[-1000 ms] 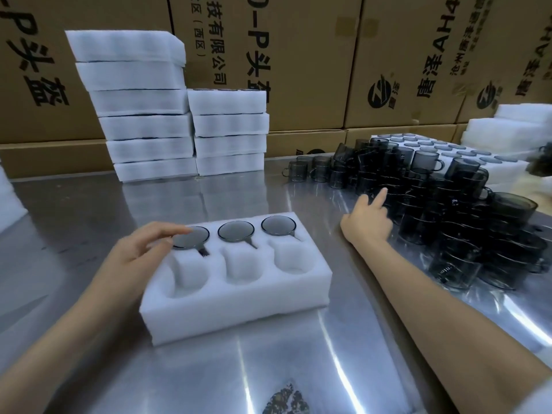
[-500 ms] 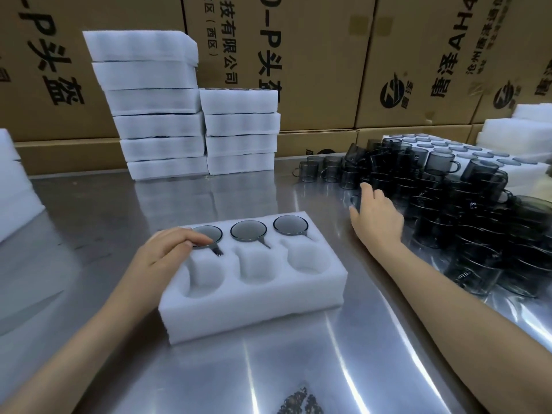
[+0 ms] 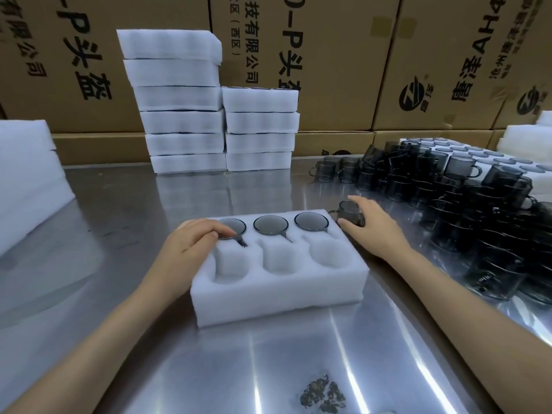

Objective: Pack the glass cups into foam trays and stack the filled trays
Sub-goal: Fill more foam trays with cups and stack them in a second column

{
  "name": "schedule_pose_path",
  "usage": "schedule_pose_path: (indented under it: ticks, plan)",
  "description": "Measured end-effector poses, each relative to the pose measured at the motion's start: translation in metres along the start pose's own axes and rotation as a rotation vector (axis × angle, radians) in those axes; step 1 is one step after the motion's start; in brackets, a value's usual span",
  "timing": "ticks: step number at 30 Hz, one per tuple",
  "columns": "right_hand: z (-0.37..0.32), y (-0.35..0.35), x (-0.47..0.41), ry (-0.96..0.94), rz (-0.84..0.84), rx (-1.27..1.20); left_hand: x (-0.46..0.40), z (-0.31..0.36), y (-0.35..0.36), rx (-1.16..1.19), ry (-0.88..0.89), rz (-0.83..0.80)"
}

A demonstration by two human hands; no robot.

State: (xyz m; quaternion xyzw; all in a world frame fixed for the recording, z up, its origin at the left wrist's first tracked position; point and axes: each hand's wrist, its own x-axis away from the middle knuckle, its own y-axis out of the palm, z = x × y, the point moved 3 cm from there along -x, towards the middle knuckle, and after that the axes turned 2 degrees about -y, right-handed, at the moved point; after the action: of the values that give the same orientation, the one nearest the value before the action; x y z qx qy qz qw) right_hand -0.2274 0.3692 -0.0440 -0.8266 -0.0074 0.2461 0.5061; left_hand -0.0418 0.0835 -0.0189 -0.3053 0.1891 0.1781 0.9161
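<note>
Right of frame centre, the right hand (image 3: pixel 369 227), empty a second ago, is now gripping a smoky grey glass cup (image 3: pixel 350 213) with curled fingers, bringing it to the half-filled white foam tray (image 3: pixel 277 291), fourth cup next

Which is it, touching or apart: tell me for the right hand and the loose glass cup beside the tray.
Touching. The head view shows the right hand curled round the glass cup, with no gap visible.

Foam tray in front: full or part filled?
Part filled. The foam tray holds three cups in its far row; the three near pockets are empty.
</note>
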Motion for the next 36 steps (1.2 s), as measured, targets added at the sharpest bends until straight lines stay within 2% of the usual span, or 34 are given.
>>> schedule_pose_path:
  ticks: [2,5,8,10,12,16,19,20,23,29,36]
  plan:
    - [-0.003,-0.006,0.003,0.028,0.04,-0.111,0.001,0.0,0.0,0.01,-0.005,-0.004]
    - [-0.02,-0.025,0.011,0.072,0.204,-0.319,0.001,0.0,0.002,0.027,-0.006,0.001]
    - [-0.056,-0.056,0.025,-0.042,0.409,-0.557,0.002,0.001,0.002,0.028,0.011,0.021]
    - [-0.091,-0.071,0.04,-0.155,0.405,-0.711,0.002,0.001,0.003,0.007,0.027,0.011]
    - [-0.128,-0.074,0.056,-0.237,0.316,-0.781,0.001,0.0,0.001,0.021,0.039,0.034]
    - [-0.192,-0.053,0.079,-0.373,0.083,-0.49,0.002,-0.003,0.0,0.103,0.019,0.092]
    - [-0.221,-0.029,0.088,-0.417,-0.112,-0.357,-0.005,-0.003,0.008,0.266,-0.108,0.063]
    - [-0.225,-0.024,0.089,-0.414,-0.116,-0.287,-0.008,-0.004,0.008,0.281,-0.134,0.073]
    - [-0.223,-0.017,0.092,-0.39,-0.031,-0.145,-0.004,-0.005,0.004,0.167,-0.047,0.058]
    - [-0.216,-0.013,0.096,-0.298,-0.035,-0.076,0.001,-0.007,0.003,0.185,-0.032,0.056]
    - [-0.221,-0.016,0.097,-0.355,-0.033,-0.038,0.002,-0.008,0.002,0.149,-0.038,0.077]
